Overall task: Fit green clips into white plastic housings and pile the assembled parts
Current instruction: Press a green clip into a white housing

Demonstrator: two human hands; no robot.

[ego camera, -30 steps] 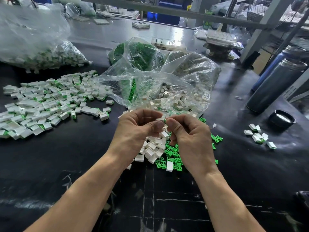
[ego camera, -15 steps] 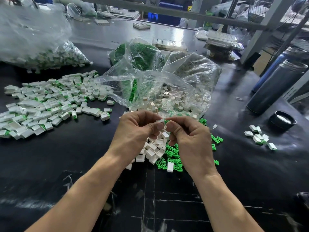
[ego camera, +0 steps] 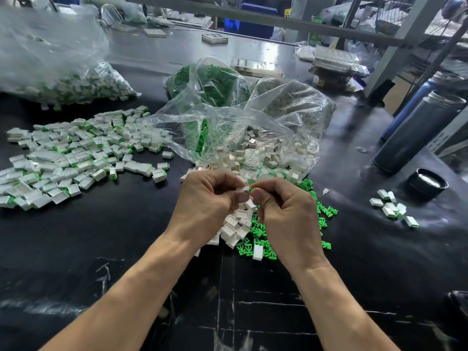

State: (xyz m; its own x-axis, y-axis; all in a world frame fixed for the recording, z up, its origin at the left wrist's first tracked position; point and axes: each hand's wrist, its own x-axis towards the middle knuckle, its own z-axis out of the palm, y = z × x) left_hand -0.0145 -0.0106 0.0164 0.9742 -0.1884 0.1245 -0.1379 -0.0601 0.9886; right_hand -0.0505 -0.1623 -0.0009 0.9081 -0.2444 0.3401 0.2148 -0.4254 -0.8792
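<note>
Big finished pile (ego camera: 76, 158) off to my left hand (ego camera: 207, 198) – it's pinching a housing (ego camera: 242, 190), right hand (ego camera: 283, 214) pinching a clip (ego camera: 251, 183) – loads of loose parts (ego camera: 243, 224) underneath still to do.

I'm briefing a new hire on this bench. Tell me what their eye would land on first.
First, the two hands at centre: the left hand pinches a white housing while the right hand presses a green clip into it. Next, the wide pile of assembled parts on the left of the black table. Then the loose green clips beneath the hands.
</note>
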